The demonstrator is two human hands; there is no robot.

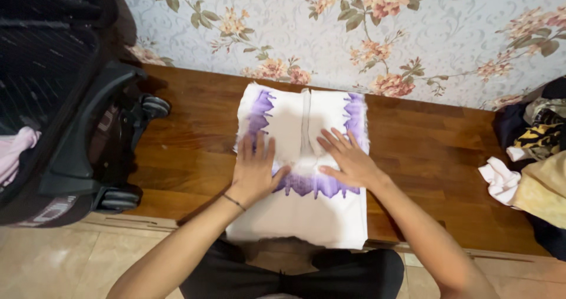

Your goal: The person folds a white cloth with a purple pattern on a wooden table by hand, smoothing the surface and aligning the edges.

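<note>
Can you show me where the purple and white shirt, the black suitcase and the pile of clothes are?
purple and white shirt (306,216): head view, plain white lower part.
black suitcase (76,134): head view, its frame.
pile of clothes (539,184): head view, yellow cloth.

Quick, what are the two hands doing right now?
Left hand: open, pressed flat on the folded white and purple cloth, holding nothing.
Right hand: open, flat on the same cloth, holding nothing.
</note>
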